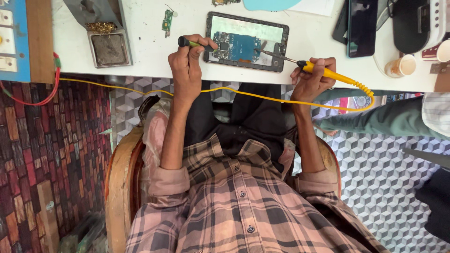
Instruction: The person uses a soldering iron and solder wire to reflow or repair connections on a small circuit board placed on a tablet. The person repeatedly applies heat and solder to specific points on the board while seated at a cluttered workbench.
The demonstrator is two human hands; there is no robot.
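With the right hand (311,77) gripping the soldering iron (323,71) and the left hand (187,63) pinching a green-handled tool (194,44) over the opened tablet (246,41), a slip could scorch its blue board (236,46).

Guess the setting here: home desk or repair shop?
Likely a small electronics repair bench. An opened tablet with its blue circuit board bared lies on the white table; the right hand holds a yellow soldering iron, and a solder-tip cleaning tray sits nearby.
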